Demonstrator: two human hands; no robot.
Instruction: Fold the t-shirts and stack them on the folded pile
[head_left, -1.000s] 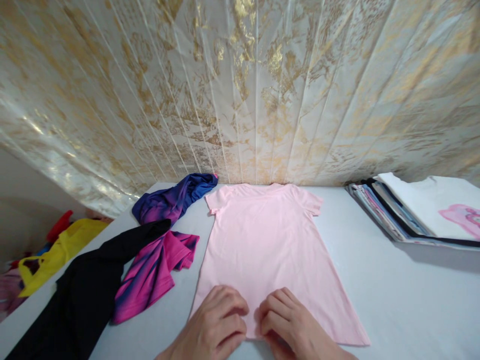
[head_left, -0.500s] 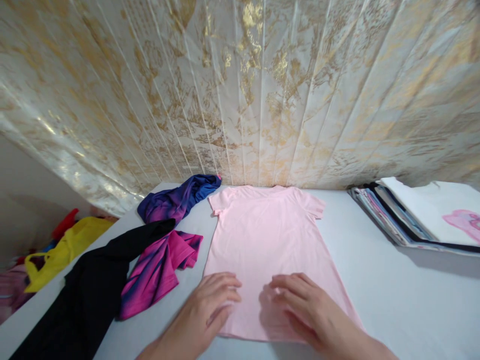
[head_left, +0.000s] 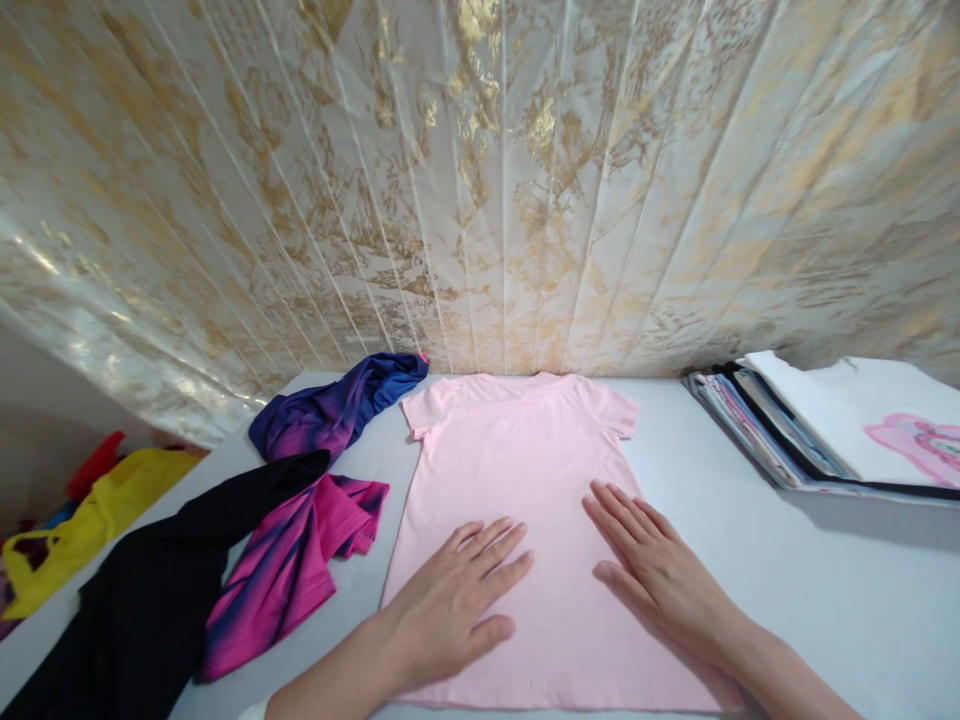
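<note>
Shifted collarward: bare left hand [head_left: 454,598] and bare right hand [head_left: 654,562], both are resting open on pale-pink short-sleeved cloth T-shirt [head_left: 517,465]; black cloth garment [head_left: 161,575] is lying left of it.

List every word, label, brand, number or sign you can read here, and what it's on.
No readable text anywhere.
Pink T-shirt: no lettering visible.
White shirt: pink print, no legible lettering.
Gold-patterned backdrop: pattern only, no legible words.
</note>
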